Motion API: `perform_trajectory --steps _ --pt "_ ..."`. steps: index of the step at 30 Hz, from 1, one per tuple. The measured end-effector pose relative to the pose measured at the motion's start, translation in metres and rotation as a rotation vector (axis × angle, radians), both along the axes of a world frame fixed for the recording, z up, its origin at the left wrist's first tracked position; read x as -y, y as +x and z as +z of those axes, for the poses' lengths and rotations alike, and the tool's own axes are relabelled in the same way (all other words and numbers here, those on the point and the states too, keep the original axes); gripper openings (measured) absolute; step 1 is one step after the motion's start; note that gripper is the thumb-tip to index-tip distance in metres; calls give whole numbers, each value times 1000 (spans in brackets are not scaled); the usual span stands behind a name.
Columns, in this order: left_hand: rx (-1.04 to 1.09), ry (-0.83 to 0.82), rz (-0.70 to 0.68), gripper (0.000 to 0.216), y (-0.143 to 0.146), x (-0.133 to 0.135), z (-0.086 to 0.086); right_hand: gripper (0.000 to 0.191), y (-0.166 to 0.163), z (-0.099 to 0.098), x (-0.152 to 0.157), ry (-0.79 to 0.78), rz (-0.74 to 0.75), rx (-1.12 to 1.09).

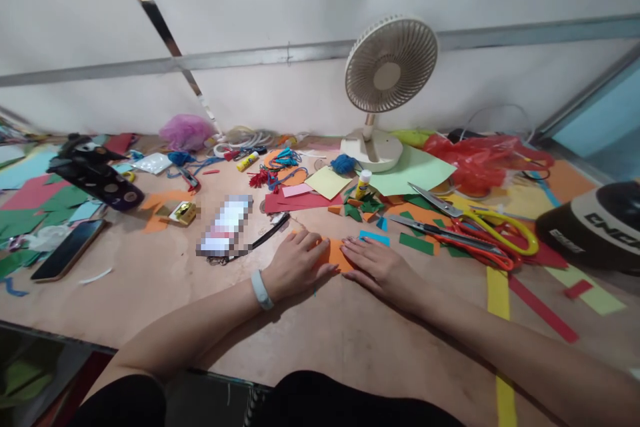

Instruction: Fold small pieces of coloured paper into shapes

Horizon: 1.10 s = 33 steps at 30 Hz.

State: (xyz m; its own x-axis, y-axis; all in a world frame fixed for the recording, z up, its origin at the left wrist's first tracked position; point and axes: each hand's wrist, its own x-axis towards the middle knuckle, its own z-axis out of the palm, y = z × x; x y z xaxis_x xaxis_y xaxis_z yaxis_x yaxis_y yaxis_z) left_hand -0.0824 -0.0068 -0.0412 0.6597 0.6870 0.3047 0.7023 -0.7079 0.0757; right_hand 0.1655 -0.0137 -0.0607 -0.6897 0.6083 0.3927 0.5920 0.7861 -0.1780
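Head view, worktable point(165, 280): bare brown board, matt and scuffed, strewn with cut paper.

Item 1. Orange paper piece point(336, 255): thin, flat card with straight cut edges, lying on the table near its front edge, directly before the person. Both ends were covered by the hands. The visible part ran left to right across the view, so the long axis appeared crosswise. Its full outline could not be told.

Item 2. Left hand point(300, 263): palm down on the left end of the orange piece, fingers straight and close together, pressing flat and gripping nothing. A pale blue wristband point(261, 289) sat on the wrist.

Item 3. Right hand point(380, 267): palm down on the right end, fingers extended and lying flat, likewise clasping nothing. The fingertips of the two hands nearly met over the paper.

Item 4. Blue paper strip point(374, 237): small rectangle, just beyond the right hand.

Item 5. Yellow-handled scissors point(480, 220) and orange-handled scissors point(460, 240): steel blades pointing left, lying side by side to the right.

Item 6. Glue stick point(363, 183): upright, white tube with a yellow cap, among green and orange scraps.

Item 7. Desk fan point(387, 80): cream plastic, round ribbed grille, round base, at the back wall.

Item 8. Red plastic bag point(480, 160): crumpled and glossy, contents not discernible.

Item 9. Smartphone point(67, 250): dark glass slab, far left.
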Motion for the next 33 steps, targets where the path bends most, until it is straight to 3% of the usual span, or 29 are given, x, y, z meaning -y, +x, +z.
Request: perform_trajectory --steps 4,19,28,33 --pt "36 -7 -6 56 -2 -1 -1 36 -2 -2 -3 11 -12 -29" --pt "28 78 -41 52 -6 -10 -10 26 -3 -4 -5 132 -3 -82" --pt "37 38 -74 36 -8 -18 -8 33 -2 0 -3 46 -13 -81" --pt "127 125 -119 21 -12 -14 0 41 0 4 -5 97 -26 -155"
